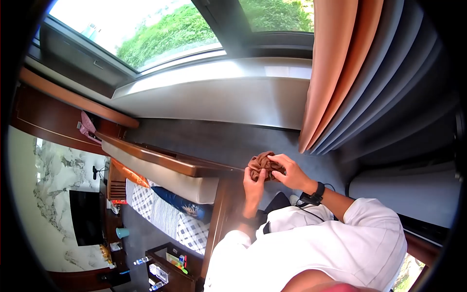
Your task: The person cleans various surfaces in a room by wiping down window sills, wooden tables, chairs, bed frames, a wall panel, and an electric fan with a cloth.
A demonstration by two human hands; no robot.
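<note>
A bundle of glossy brown fabric (261, 164), folded and twisted into a knot-like shape, is held up in front of my body between both hands. My left hand (254, 186) grips its lower left side, with the thumb pressed on the front. My right hand (292, 174) holds the right side, fingers curled against the folds. Both hands are closed on the fabric, and some fingertips are hidden behind or within it. A black watch-like band (314, 195) circles my right wrist.
Orange and grey curtains (335, 73) hang to the right beside a window (170, 39). A wooden sofa (194, 168) with patterned cushions (141, 199) stands at left. Lower down is a dark table (187, 277) with bottles and small items. A television (86, 217) is beyond.
</note>
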